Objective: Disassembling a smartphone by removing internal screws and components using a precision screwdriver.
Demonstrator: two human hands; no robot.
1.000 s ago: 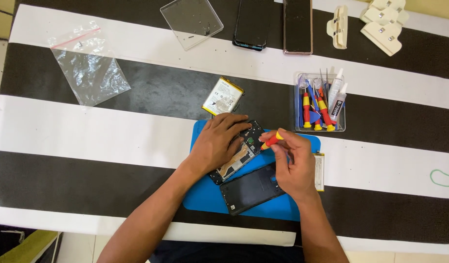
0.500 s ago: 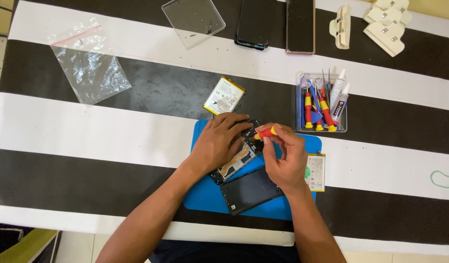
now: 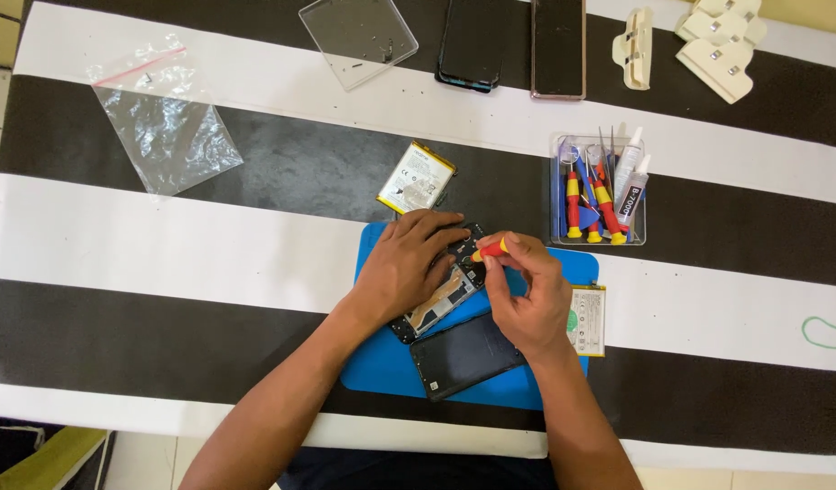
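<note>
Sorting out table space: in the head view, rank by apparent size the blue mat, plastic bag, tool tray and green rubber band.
1. Blue mat, partly hidden under the hands
2. Plastic bag
3. Tool tray
4. Green rubber band

Left hand (image 3: 409,268) flat; right hand (image 3: 527,295) pinching.
</note>
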